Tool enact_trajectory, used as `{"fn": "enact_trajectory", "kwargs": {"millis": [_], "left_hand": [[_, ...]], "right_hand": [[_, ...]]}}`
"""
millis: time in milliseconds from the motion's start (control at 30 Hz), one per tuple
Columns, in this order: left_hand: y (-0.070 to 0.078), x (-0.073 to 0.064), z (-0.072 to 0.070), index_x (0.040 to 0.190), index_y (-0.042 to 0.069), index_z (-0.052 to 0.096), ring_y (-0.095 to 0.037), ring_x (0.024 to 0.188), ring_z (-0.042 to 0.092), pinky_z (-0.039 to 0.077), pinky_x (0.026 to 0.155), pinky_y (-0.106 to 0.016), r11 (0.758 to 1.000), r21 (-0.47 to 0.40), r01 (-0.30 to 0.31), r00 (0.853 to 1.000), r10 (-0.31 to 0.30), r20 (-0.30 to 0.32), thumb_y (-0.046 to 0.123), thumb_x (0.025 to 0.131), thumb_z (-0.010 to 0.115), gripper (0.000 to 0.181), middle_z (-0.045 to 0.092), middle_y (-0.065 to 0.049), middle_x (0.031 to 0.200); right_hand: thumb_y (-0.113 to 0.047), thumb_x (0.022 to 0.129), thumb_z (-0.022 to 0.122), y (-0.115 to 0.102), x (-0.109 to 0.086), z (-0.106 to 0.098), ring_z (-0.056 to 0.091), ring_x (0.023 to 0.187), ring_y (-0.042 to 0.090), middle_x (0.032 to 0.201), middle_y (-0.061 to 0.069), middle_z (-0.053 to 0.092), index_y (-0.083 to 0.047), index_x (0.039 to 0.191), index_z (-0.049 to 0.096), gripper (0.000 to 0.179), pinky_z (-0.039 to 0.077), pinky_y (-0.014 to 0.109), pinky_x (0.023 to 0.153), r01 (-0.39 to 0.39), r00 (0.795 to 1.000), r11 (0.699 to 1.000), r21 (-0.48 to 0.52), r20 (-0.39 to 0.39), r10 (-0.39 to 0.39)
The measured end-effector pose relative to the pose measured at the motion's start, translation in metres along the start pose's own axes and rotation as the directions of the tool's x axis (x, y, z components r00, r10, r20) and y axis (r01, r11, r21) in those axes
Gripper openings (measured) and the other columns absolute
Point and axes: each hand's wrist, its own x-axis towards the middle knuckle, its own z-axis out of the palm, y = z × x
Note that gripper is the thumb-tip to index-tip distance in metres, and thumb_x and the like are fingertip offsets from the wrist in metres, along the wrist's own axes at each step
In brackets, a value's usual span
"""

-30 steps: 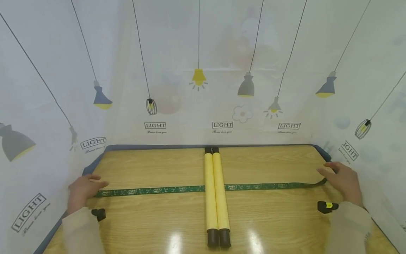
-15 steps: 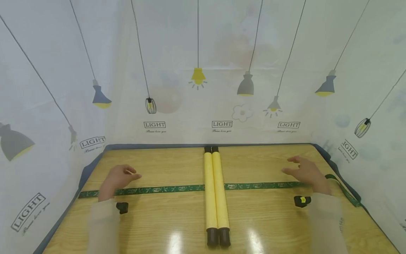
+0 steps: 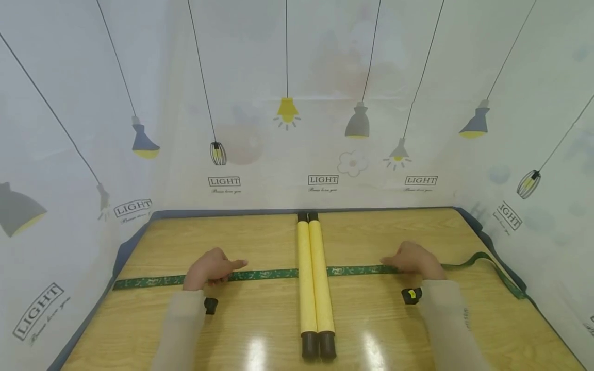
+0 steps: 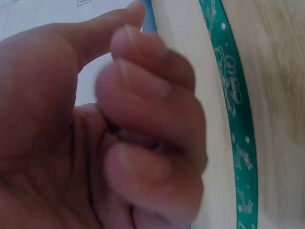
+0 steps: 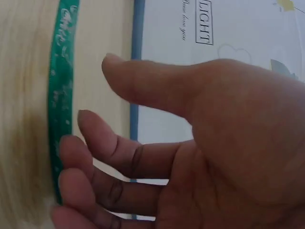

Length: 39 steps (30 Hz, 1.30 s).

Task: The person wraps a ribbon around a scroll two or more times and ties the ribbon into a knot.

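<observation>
A green ribbon (image 3: 266, 274) with a pale printed pattern runs across the table and passes beneath two yellow sticks (image 3: 313, 278) with dark end caps. They lie side by side in the middle, pointing away from me. To their left, my left hand (image 3: 211, 268) is over the ribbon, its thumb out and its fingers (image 4: 143, 90) loosely curled around nothing. My right hand (image 3: 413, 257) is over the ribbon's right part; the right wrist view shows its thumb apart and bent fingers (image 5: 76, 186) overlapping the ribbon's edge, with nothing gripped.
The ribbon's right end (image 3: 506, 281) bends up off its straight line and lies by the table's right edge. A white sheet (image 3: 260, 190) printed with lamps surrounds the wooden table (image 3: 223, 330) at the back and sides. Small black devices sit by both wrists.
Both hands have moved inward from the ribbon's ends toward the yellow sticks. The right hand has left the ribbon's end, which has dropped toward the right edge. The sticks stay in place.
</observation>
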Motion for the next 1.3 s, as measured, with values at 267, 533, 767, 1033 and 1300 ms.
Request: {"fn": "enact_trajectory", "kwargs": {"millis": [267, 533, 767, 1033, 1300], "left_hand": [[0.004, -0.002, 0.012, 0.067, 0.004, 0.071, -0.010, 0.042, 0.043, 0.038, 0.042, -0.023, 0.992, -0.002, 0.124, 0.992, -0.124, 0.006, 0.053, 0.100, 0.060, 0.060, 0.054, -0.001, 0.049], [0.002, 0.003, 0.021, 0.062, 0.004, 0.072, -0.011, 0.040, 0.051, 0.038, 0.041, -0.022, 0.987, 0.089, 0.135, 0.988, -0.126, -0.093, 0.045, 0.100, 0.066, 0.056, 0.056, 0.001, 0.044], [0.000, 0.012, 0.024, 0.072, 0.000, 0.072, -0.012, 0.043, 0.054, 0.044, 0.046, -0.023, 0.997, -0.028, 0.070, 0.991, -0.073, -0.115, 0.028, 0.101, 0.065, 0.040, 0.062, -0.003, 0.051], [0.003, 0.018, 0.021, 0.070, 0.006, 0.056, -0.020, 0.059, 0.065, 0.046, 0.057, -0.028, 0.986, -0.152, -0.072, 0.971, 0.035, -0.235, 0.012, 0.099, 0.055, 0.030, 0.073, -0.013, 0.073], [0.011, 0.025, 0.021, 0.143, -0.007, 0.050, -0.025, 0.079, 0.074, 0.061, 0.071, -0.037, 0.933, -0.309, -0.184, 0.964, 0.110, -0.240, 0.010, 0.105, 0.054, 0.042, 0.076, -0.018, 0.110]], "right_hand": [[-0.050, 0.102, 0.053, 0.000, -0.002, 0.009, 0.044, 0.046, 0.010, 0.050, -0.003, 0.050, -0.015, 0.058, 0.057, 0.056, 0.041, 0.027, 0.051, -0.199, 0.979, 0.980, 0.024, 0.050, 0.198], [-0.042, 0.102, 0.060, 0.001, 0.002, 0.018, 0.045, 0.045, 0.008, 0.051, -0.003, 0.056, -0.012, 0.060, 0.065, 0.052, 0.041, 0.024, 0.050, -0.175, 0.985, 0.984, 0.027, 0.007, 0.175], [-0.030, 0.102, 0.054, 0.004, 0.010, 0.019, 0.046, 0.048, 0.011, 0.053, -0.002, 0.055, -0.011, 0.061, 0.064, 0.046, 0.041, 0.027, 0.052, -0.134, 0.990, 0.988, 0.078, -0.034, 0.137], [-0.035, 0.100, 0.055, 0.004, 0.019, 0.014, 0.067, 0.081, 0.022, 0.083, 0.006, 0.074, -0.001, 0.103, 0.074, 0.040, 0.055, 0.042, 0.079, -0.054, 0.968, 0.973, 0.223, -0.226, 0.105], [-0.024, 0.105, 0.058, -0.006, 0.027, 0.012, 0.077, 0.096, 0.015, 0.125, 0.018, 0.069, 0.008, 0.142, 0.052, 0.049, 0.058, 0.038, 0.097, 0.033, 0.987, 0.729, 0.684, -0.137, 0.084]]}}
